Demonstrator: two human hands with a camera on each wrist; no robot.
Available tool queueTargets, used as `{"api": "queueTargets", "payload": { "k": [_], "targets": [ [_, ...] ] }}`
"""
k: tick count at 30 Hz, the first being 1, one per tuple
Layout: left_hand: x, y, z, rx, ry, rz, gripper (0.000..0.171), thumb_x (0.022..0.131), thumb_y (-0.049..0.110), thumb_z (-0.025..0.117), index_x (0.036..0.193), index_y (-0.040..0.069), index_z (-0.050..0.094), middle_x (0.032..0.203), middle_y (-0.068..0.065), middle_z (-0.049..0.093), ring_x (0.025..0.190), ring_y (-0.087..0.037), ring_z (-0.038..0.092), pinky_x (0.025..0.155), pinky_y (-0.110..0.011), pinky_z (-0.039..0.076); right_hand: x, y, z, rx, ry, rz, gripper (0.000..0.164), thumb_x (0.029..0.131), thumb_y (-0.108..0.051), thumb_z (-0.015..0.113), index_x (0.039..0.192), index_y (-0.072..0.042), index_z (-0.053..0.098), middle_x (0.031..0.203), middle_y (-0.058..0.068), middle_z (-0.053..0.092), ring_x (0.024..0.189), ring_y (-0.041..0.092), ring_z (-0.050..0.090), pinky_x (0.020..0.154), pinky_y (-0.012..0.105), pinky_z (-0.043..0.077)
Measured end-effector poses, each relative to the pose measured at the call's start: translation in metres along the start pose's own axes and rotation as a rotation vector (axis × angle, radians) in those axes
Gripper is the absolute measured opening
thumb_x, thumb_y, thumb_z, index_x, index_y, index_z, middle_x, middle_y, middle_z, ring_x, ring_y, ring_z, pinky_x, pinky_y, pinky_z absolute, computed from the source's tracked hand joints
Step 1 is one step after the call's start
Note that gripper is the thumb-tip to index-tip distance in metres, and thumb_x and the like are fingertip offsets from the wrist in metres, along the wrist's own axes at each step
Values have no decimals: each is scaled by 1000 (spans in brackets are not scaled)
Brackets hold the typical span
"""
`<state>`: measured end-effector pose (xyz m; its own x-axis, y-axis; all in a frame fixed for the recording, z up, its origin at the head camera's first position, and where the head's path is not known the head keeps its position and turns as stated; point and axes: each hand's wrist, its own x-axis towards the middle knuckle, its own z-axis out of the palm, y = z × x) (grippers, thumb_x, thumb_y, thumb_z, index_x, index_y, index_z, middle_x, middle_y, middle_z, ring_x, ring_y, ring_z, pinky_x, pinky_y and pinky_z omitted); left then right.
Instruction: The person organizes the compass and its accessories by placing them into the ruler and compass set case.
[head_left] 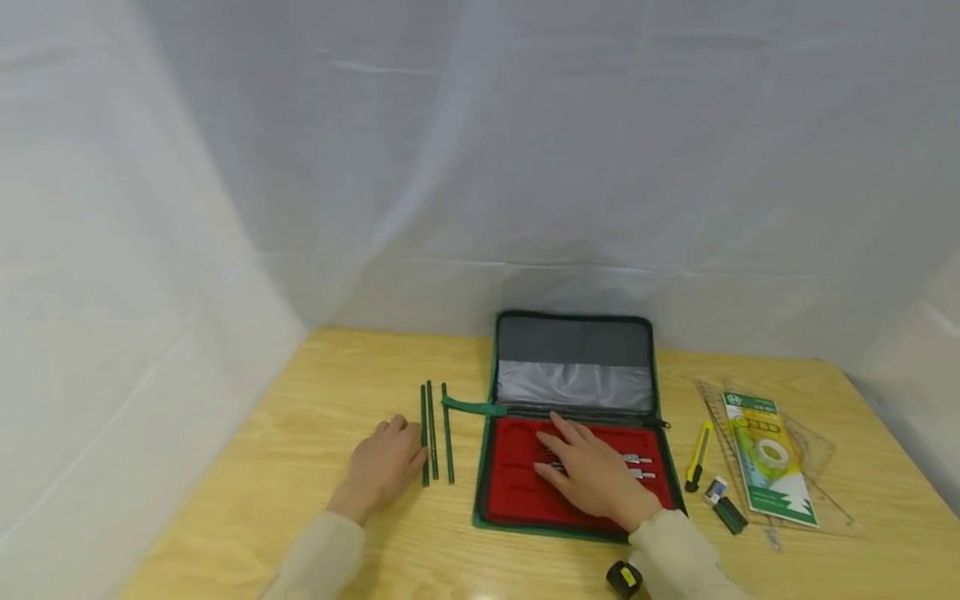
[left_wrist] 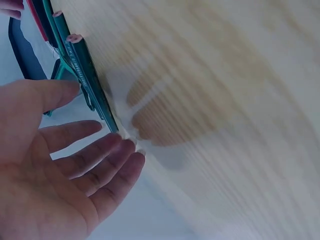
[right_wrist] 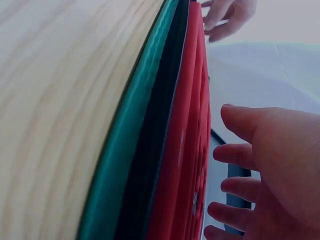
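Note:
A zip case [head_left: 573,340] with a green edge lies unfolded on the table, its red molded tray [head_left: 517,507] facing up. Metal drawing instruments [head_left: 639,458] sit in the tray, partly hidden under my right hand [head_left: 592,477]. That hand hovers over the tray with fingers spread and holds nothing; in the right wrist view its fingertips look apart from the red surface. Left of the case, three dark green pencils [head_left: 448,446] lie side by side. Beside the leftmost pencil is my left hand [head_left: 386,462], its fingers loosely bent and gripping nothing. Whether it touches that pencil I cannot tell.
A green strap [head_left: 472,407] reaches from the case across the rightmost pencil. On the right lie a yellow utility knife [head_left: 699,457], an eraser [head_left: 716,490], a small dark green block [head_left: 730,516] and a colorful packet [head_left: 772,458] over clear set squares [head_left: 817,442]. A black tape measure [head_left: 624,578] sits near my right sleeve.

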<state>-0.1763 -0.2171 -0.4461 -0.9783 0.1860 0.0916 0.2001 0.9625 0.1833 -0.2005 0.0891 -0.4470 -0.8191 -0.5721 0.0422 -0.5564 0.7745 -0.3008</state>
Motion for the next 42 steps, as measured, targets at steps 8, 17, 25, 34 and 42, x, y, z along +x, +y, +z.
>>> {"api": "queueTargets", "payload": {
  "k": [8, 17, 25, 34, 42],
  "targets": [
    [14, 6, -1, -42, -38, -39, 18, 92, 20, 62, 79, 9, 59, 79, -4, 53, 70, -18, 52, 58, -34, 48, 7, -9, 5, 30, 8, -47, 50, 97, -39, 54, 136, -8, 54, 150, 18, 30, 129, 40, 39, 99, 53, 38],
    [20, 9, 4, -118, -91, -168, 15, 90, 16, 64, 79, 8, 61, 71, -1, 58, 61, -15, 53, 53, -32, 47, 9, -14, 11, 64, -24, -54, 50, 98, -42, 51, 137, -10, 53, 153, 16, 26, 130, 40, 38, 98, 53, 39],
    [29, 16, 0, -188, -134, -295, 23, 90, 15, 60, 70, 7, 52, 57, -3, 48, 46, -13, 42, 40, -23, 33, 9, -14, 12, 83, -27, -54, 49, 98, -41, 52, 136, -10, 54, 153, 16, 25, 129, 41, 38, 100, 54, 37],
    [36, 17, -3, -174, -136, -323, 22, 90, 18, 61, 75, 4, 54, 60, -4, 50, 48, -15, 45, 41, -24, 34, 8, -8, 13, 96, 12, -48, 49, 97, -40, 53, 136, -10, 54, 154, 16, 23, 130, 40, 37, 101, 53, 37],
    [44, 11, -3, -225, -128, -365, 19, 86, 16, 67, 83, 0, 57, 63, -6, 53, 49, -15, 50, 43, -25, 39, 6, -9, 9, 94, 31, -53, 48, 97, -39, 54, 135, -10, 56, 153, 16, 26, 130, 38, 38, 102, 52, 36]
  ]
}}
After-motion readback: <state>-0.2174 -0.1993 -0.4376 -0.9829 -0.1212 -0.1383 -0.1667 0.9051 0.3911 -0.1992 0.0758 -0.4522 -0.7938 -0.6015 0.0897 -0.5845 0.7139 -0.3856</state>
